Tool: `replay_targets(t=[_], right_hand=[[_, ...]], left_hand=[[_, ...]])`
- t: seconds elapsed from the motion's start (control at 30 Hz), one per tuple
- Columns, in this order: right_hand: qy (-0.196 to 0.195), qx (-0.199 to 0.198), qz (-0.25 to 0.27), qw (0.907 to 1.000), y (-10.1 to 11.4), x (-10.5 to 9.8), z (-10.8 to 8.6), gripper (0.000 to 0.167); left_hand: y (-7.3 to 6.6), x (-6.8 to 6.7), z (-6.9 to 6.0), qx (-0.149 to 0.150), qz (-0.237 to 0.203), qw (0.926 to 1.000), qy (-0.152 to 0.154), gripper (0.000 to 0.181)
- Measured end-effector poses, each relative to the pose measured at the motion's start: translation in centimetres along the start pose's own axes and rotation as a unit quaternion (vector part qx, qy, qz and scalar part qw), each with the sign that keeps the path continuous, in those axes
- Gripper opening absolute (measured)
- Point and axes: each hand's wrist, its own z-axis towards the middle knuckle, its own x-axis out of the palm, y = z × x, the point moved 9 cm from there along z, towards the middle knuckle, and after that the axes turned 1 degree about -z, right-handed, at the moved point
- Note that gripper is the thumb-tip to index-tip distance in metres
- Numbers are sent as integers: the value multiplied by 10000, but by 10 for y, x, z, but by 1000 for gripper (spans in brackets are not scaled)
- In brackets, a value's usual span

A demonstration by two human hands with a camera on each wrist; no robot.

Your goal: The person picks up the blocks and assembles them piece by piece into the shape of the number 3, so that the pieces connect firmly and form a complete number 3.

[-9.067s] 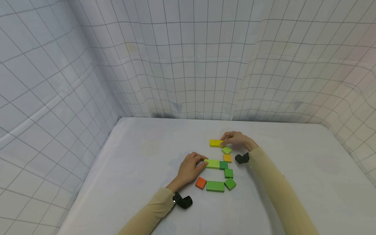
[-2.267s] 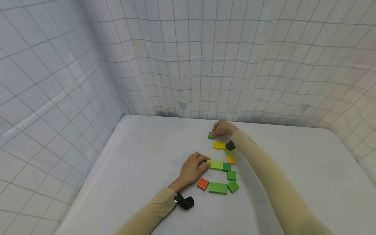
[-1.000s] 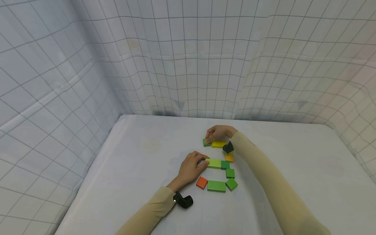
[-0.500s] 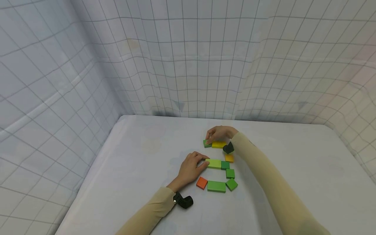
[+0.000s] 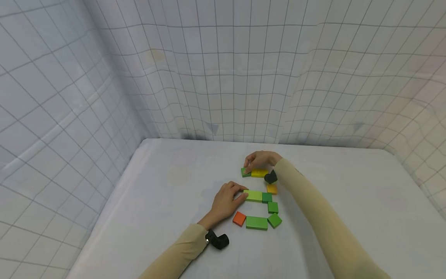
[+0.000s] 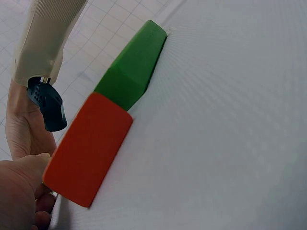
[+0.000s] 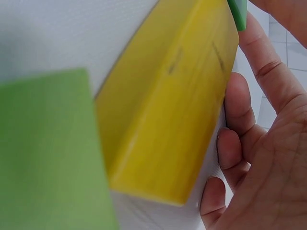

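My right hand (image 5: pixel 260 159) pinches a small green block (image 5: pixel 245 174) at the left end of a long yellow block (image 5: pixel 259 173). In the right wrist view only a corner of that green block (image 7: pixel 238 13) shows, and the yellow block (image 7: pixel 187 110) fills the middle. Lower on the table, my left hand (image 5: pixel 224 201) holds the left end of a long light green block (image 5: pixel 253 196) between thumb and forefinger. A dark green block (image 5: pixel 266 198) touches its right end. The left wrist view shows an orange-red block (image 6: pixel 88 151) near that hand.
An orange-yellow block (image 5: pixel 271 189) lies above the dark green one. Below come a green square (image 5: pixel 273 207), a tilted green square (image 5: pixel 275 220), a long green block (image 5: pixel 256 223) and the orange-red block (image 5: pixel 239 219). A gridded white curtain (image 5: pixel 244 77) hangs behind the table.
My right hand placed the yellow block earlier, then brought the small green block down beside its left end. Over the last second both hands stay nearly still.
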Motion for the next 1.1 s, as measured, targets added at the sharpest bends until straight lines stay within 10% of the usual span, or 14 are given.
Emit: replay_targets(t=[1.1], right_hand=[[168,-98,-231,9995,-4,10,-9,26]], left_hand=[[-13,5,-13,-63,50,9999,-106,27]])
